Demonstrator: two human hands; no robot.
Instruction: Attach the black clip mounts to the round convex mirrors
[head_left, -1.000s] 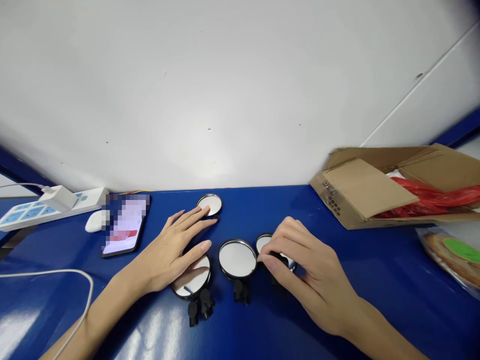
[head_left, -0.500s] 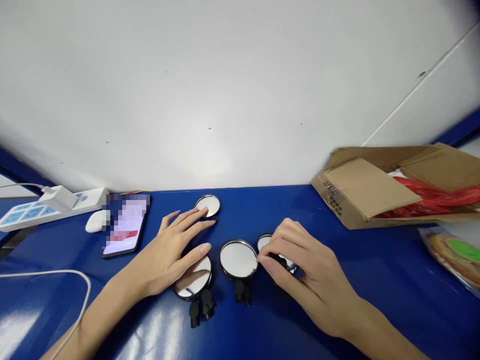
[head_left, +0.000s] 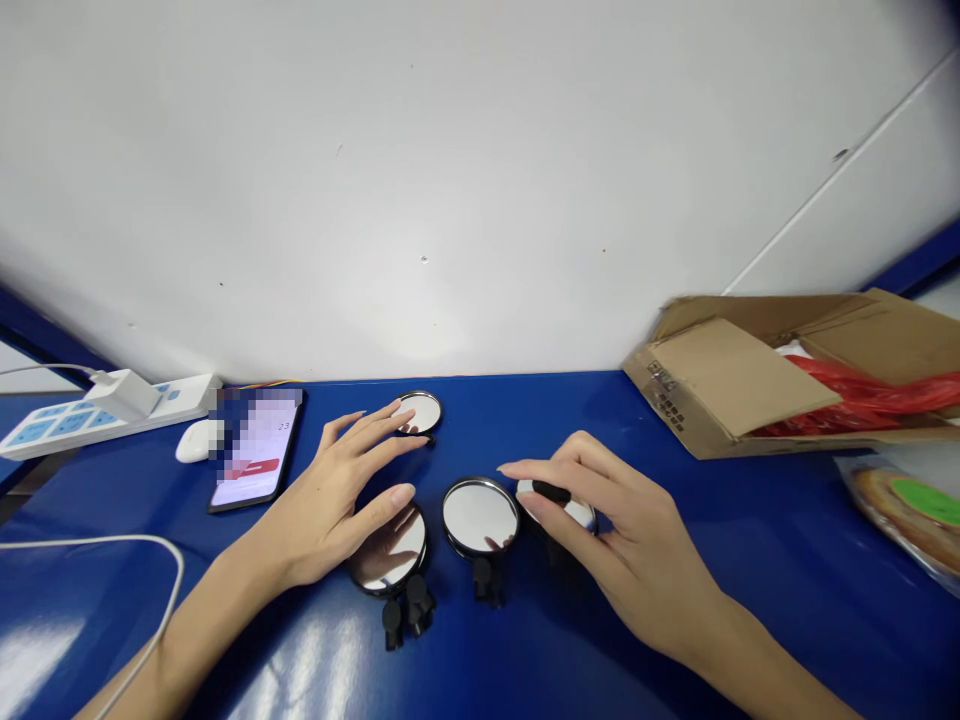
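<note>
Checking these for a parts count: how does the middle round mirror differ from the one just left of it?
The middle mirror shows a mostly pale, bright reflection, while the mirror to its left reflects a darker, hand-shaped patch. The left hand sits right above that mirror; the middle one has no hand over it. Both are round, silver-rimmed, with black mounts below, on the blue tabletop.

A mirror [head_left: 480, 516] (lying flat) bars left hand [head_left: 326, 510] from right hand [head_left: 622, 545]; a cardboard box [head_left: 720, 380] blocks rightward.
</note>
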